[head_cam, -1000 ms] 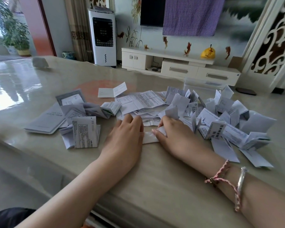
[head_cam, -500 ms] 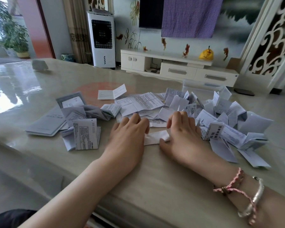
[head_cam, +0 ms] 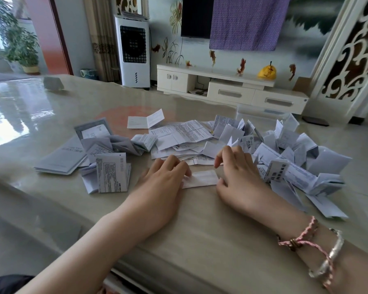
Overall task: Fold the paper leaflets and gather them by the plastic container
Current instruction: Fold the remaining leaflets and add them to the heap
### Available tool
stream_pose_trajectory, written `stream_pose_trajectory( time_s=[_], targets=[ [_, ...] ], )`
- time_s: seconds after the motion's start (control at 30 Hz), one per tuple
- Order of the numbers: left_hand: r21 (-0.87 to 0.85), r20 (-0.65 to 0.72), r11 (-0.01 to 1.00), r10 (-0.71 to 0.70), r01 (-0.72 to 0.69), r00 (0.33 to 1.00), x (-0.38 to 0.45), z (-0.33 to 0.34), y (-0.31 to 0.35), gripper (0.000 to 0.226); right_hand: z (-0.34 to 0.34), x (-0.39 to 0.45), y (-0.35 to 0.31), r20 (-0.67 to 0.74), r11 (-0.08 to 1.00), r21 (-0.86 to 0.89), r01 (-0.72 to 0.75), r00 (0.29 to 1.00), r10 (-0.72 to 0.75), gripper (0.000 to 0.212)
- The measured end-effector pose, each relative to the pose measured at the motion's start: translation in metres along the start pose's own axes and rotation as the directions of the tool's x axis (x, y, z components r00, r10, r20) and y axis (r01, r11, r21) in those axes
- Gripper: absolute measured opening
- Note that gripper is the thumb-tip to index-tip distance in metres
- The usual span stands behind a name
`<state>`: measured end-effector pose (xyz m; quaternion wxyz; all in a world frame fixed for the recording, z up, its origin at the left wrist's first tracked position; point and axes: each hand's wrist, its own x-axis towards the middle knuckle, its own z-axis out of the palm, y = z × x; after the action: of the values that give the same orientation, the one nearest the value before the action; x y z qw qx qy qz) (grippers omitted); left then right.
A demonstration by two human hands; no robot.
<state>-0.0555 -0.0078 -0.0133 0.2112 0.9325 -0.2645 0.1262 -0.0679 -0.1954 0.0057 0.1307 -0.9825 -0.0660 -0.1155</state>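
The person's two forearms are bare, with no sleeves in view. Just behind the right hand, the wrist wears a braided pink cord bracelet with a small brass-coloured bead and a smooth silver bangle beside it. The left hand and its wrist wear nothing.

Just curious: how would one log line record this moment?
left hand: pressing leaflet | right hand: touching its end | stage: folding
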Motion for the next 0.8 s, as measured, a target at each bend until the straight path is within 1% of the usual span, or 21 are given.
stream_pose_trajectory(
  time_s=[0.07, 0.13, 0.17, 0.2, 0.27, 0.33, 0.43, 0.53, 0.6, 0.67, 0.8],
  targets=[
    [-0.023, 0.032, 1.000, 0.006, -0.005, 0.999, -0.001, -0.003, -0.002, 0.039, -0.001, 0.001, 0.000, -0.016, 0.996, 0.038, 0.075, 0.997, -0.074, 0.033],
    [-0.064, 0.067, 0.998, 0.013, -0.009, 0.998, -0.001, -0.006, -0.005, 0.050, -0.005, 0.002, -0.002, -0.031, 0.975, 0.146, 0.169, 0.986, -0.166, 0.031],
    [-0.084, 0.082, 0.996, 0.023, -0.016, 0.996, -0.001, -0.008, -0.007, 0.053, -0.007, 0.001, -0.003, -0.012, 0.958, 0.199, 0.208, 0.978, -0.210, 0.030],
    [-0.104, 0.093, 0.994, 0.034, -0.024, 0.995, -0.001, -0.010, -0.009, 0.054, -0.009, 0.001, -0.003, 0.017, 0.942, 0.229, 0.246, 0.966, -0.257, 0.029],
    [-0.141, 0.100, 0.989, 0.050, -0.036, 0.994, -0.001, -0.011, -0.011, 0.050, -0.011, 0.000, -0.001, 0.070, 0.921, 0.235, 0.309, 0.940, -0.333, 0.025],
    [-0.189, 0.072, 0.982, 0.039, -0.025, 0.997, 0.000, -0.012, -0.011, 0.039, -0.012, 0.001, 0.001, 0.105, 0.921, 0.198, 0.336, 0.927, -0.361, 0.023],
    [-0.243, 0.008, 0.970, 0.016, -0.013, 1.000, 0.004, -0.012, -0.008, 0.014, -0.014, 0.003, 0.002, 0.090, 0.919, 0.093, 0.383, 0.916, -0.391, 0.026],
    [-0.247, -0.014, 0.969, -0.018, 0.014, 1.000, 0.005, -0.009, -0.005, 0.009, -0.012, 0.003, 0.001, 0.073, 0.872, -0.093, 0.480, 0.877, -0.475, 0.034],
    [-0.224, -0.020, 0.974, -0.034, 0.028, 0.999, 0.005, -0.008, -0.003, 0.012, -0.014, 0.001, -0.002, 0.070, 0.852, -0.145, 0.503, 0.864, -0.499, 0.034],
    [-0.211, -0.013, 0.977, -0.043, 0.039, 0.999, 0.006, -0.008, -0.002, 0.017, -0.019, -0.001, -0.004, 0.056, 0.865, -0.092, 0.494, 0.870, -0.491, 0.029],
    [-0.256, -0.012, 0.965, -0.064, 0.059, 0.998, 0.007, -0.011, -0.004, 0.017, -0.021, -0.004, -0.006, 0.046, 0.891, 0.169, 0.420, 0.900, -0.433, 0.021]
  ],
)
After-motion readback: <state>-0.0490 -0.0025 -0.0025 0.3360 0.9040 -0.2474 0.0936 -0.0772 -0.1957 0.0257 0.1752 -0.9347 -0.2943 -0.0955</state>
